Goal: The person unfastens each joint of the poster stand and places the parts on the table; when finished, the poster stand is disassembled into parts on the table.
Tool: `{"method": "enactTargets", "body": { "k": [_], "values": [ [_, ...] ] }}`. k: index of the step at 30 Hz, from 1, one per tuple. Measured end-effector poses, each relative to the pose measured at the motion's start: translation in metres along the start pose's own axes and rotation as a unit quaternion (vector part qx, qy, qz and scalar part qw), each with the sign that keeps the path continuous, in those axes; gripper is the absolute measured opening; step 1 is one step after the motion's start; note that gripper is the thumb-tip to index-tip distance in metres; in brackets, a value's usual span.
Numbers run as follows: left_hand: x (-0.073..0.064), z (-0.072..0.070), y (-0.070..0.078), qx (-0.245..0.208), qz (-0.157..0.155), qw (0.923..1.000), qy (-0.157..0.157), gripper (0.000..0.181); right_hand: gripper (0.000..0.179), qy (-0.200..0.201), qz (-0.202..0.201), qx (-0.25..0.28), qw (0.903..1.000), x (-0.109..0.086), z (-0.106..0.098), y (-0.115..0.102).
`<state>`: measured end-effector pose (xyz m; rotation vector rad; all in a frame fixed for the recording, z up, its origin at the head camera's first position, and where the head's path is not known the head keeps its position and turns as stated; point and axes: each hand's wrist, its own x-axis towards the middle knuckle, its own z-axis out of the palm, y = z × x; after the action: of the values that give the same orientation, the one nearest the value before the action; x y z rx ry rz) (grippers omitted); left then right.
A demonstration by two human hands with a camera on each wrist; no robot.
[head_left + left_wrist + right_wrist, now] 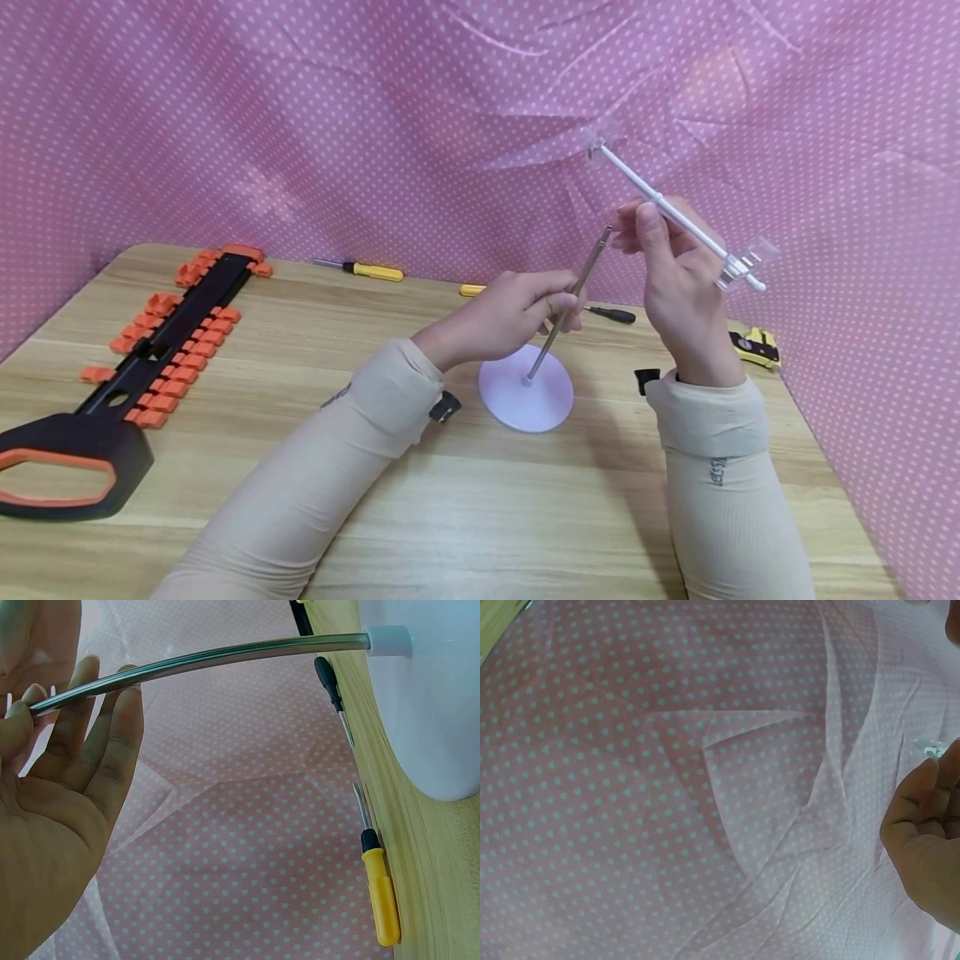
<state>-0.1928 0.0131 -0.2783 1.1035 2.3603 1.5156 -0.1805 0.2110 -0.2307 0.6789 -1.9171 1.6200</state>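
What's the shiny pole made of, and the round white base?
The pole looks like polished metal: bright streaks run along it. The base seems smooth plastic, though painted metal is possible: its pale surface looks even and opaque.

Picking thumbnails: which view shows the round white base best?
The head view, since nearly all the white base shows. The left wrist view crops it at the edge; the right wrist view shows none of it.

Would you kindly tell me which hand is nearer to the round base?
The left. The left hand grips the rod above the base; the right hand, holding the white bar, is higher and farther right.
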Motion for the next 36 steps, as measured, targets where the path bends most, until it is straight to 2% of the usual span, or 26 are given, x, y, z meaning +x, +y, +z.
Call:
{"method": "enactTargets", "body": {
  "k": [10,19,24,31,36],
  "values": [
    [0.0012,-0.0001,-0.0012,-0.004,0.000,1.0000,-0.001,0.021,0.018,0.001,0.025,0.011,0.9996,0.0018,-0.0005,0.0025],
    [0.0013,0.0000,-0.0016,-0.001,0.002,1.0000,-0.001,0.021,0.021,-0.009,0.022,0.014,0.9996,0.0035,-0.0045,0.0043],
    [0.0006,0.0002,-0.0005,0.006,0.002,1.0000,-0.001,0.021,0.023,-0.006,0.026,-0.024,0.9993,0.0035,-0.0082,0.0032],
    [0.0001,-0.0003,0.0002,-0.001,-0.004,1.0000,-0.006,0.021,0.021,-0.016,0.037,-0.122,0.9918,0.0012,-0.0082,-0.0023],
    [0.0000,-0.0001,0.0002,0.000,-0.004,1.0000,-0.005,0.020,0.021,-0.015,0.037,-0.146,0.9885,0.0009,-0.0080,-0.0013]
  ]
}}
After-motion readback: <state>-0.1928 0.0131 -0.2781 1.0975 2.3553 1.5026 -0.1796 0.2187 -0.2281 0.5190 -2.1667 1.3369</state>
